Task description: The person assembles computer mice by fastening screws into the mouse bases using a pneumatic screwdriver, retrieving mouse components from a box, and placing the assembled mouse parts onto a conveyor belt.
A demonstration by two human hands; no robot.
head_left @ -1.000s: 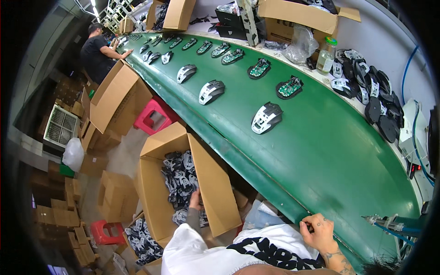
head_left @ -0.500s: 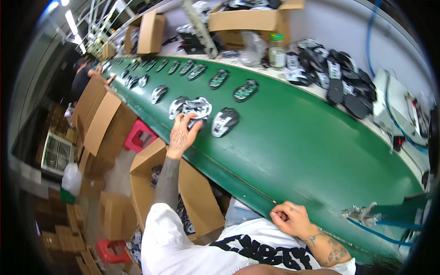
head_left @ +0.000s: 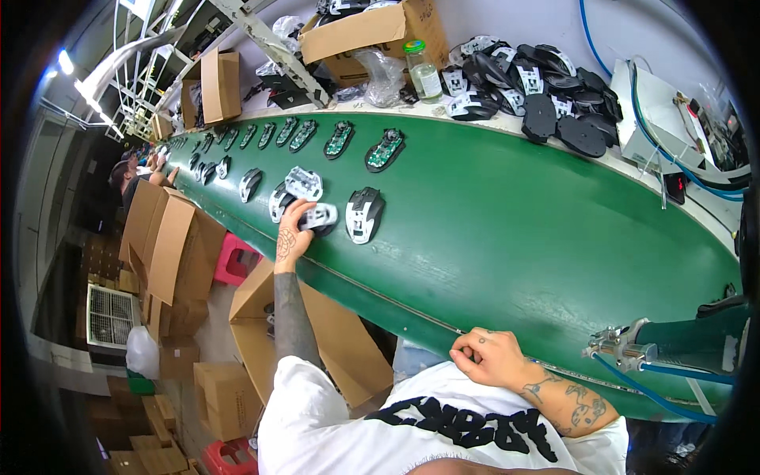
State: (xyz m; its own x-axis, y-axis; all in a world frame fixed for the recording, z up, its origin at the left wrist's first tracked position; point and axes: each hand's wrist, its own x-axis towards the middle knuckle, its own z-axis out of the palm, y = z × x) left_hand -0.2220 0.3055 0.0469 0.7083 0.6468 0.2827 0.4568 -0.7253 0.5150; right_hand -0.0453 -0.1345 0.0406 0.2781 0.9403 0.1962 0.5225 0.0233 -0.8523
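Note:
On the green conveyor belt (head_left: pixel 507 261), my left hand (head_left: pixel 291 237) is closed round a black-and-white computer mouse (head_left: pixel 321 217), its fingers over the near left side. Touching or nearly touching that mouse are a pale mouse shell (head_left: pixel 304 183) and another mouse (head_left: pixel 279 202). A further white-and-black mouse (head_left: pixel 364 215) sits just to the right, apart from the hand. My right hand (head_left: pixel 492 356) rests at the belt's near edge with its fingers curled in; nothing shows in it.
Mouse bases with green circuit boards (head_left: pixel 386 150) line the belt's far side. A shelf behind holds a heap of mouse parts (head_left: pixel 546 87), a glass jar (head_left: pixel 424 75) and an open carton (head_left: pixel 356 39). Cartons (head_left: pixel 332 336) stand below the near edge. A metal clamp (head_left: pixel 621 346) with blue hoses is at right.
The whole view has shifted. My left hand has closed on the mouse, which now lies a little apart from the pale shell. My right hand stays curled at the edge.

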